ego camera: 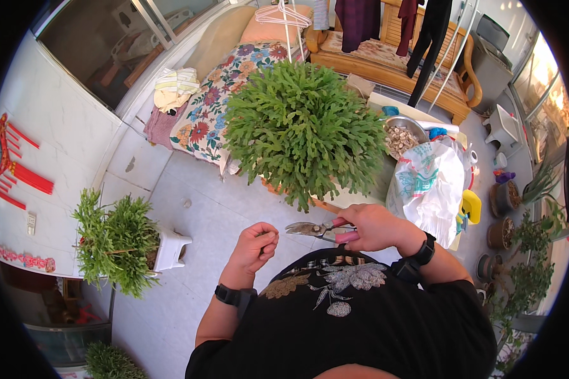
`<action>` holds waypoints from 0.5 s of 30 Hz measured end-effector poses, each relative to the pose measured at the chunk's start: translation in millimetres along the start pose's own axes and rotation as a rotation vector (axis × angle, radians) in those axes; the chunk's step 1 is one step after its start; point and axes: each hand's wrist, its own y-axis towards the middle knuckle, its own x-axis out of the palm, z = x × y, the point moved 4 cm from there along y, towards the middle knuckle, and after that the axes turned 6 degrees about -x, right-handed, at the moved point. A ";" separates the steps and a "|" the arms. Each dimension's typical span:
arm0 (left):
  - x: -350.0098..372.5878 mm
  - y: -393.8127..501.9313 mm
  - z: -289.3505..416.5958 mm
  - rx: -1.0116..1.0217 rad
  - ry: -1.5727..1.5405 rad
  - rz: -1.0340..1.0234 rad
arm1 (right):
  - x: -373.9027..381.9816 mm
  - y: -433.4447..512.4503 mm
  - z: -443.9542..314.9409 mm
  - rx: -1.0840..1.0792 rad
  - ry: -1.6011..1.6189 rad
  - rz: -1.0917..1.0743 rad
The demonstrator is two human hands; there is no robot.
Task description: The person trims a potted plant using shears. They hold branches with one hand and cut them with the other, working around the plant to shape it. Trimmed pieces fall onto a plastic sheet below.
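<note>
My right hand (377, 227) grips the pink handles of a pair of pruning shears (313, 229). Their metal blades point left, towards my left hand (256, 246), and the handles stand spread. That left hand is curled with thumb and fingers drawn together; whether something tiny sits inside the pinch is too small to make out. Just beyond both hands spreads a large, dense green plant with flat, segmented stems (308, 132), resembling a holiday cactus. Its foliage hides most of its pot and the near part of the table beneath. Neither hand touches the foliage.
On the table at right are a metal bowl of dried slices (401, 139) and a white plastic bag (424, 184). A second potted plant (118, 241) in a white pot stands left. Behind are a flowered bedspread (204, 109), a wooden bench (355, 61) and a drying rack (455, 52).
</note>
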 end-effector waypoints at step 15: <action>-7.1 -2.6 17.6 0.080 -0.018 0.102 | -65.6 -23.2 46.2 0.225 -0.052 0.389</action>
